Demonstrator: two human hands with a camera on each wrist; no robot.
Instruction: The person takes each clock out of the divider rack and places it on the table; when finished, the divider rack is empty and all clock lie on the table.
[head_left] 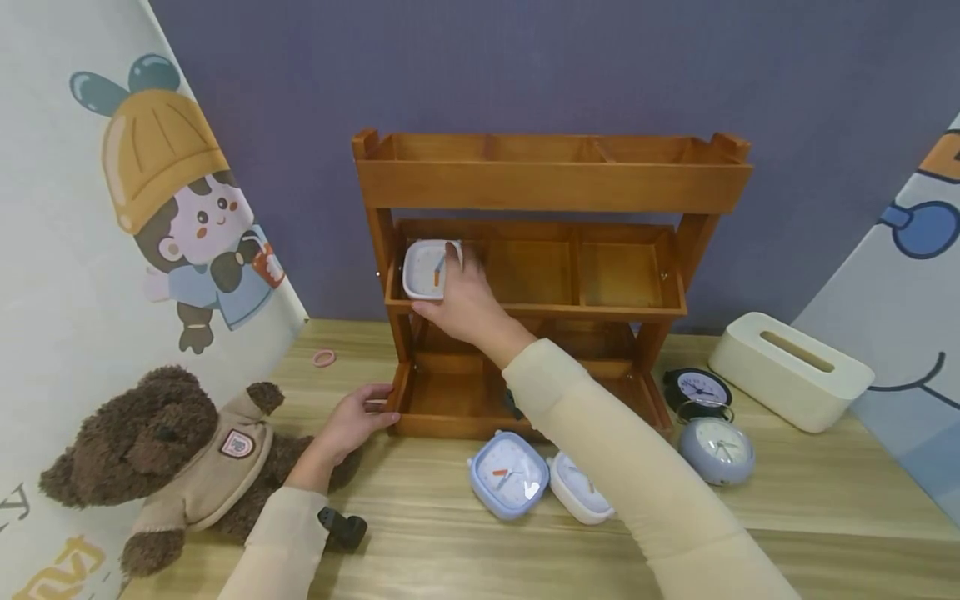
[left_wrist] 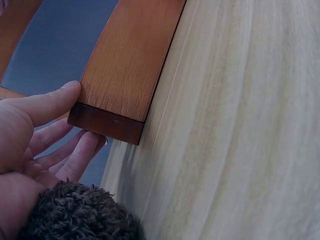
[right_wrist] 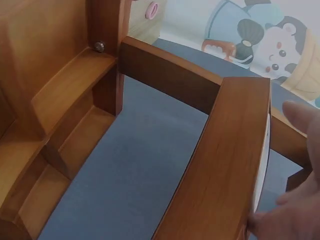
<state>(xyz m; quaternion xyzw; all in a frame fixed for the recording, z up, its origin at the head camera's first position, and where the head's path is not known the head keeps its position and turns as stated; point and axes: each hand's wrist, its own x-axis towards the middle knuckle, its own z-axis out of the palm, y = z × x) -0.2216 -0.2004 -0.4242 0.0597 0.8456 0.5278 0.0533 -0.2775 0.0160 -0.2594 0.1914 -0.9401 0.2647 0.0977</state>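
A white square alarm clock (head_left: pixel 422 271) with an orange and blue hand sits in the left compartment of the middle tier of a brown wooden rack (head_left: pixel 555 187). My right hand (head_left: pixel 474 307) holds that clock by its right side, the thumb at its lower edge. In the right wrist view, only a thin white strip of the clock (right_wrist: pixel 262 167) shows behind the tier's front board. My left hand (head_left: pixel 354 423) grips the rack's lower left front corner. Its thumb and fingers lie on either side of that wooden end (left_wrist: pixel 120 70) in the left wrist view.
A blue clock (head_left: pixel 510 475) and another white clock (head_left: pixel 579 492), partly behind my right sleeve, lie before the rack. Right of it are a black clock (head_left: pixel 699 390), a round grey-blue clock (head_left: pixel 717 450) and a cream tissue box (head_left: pixel 791 367). A teddy bear (head_left: pixel 172 467) lies left.
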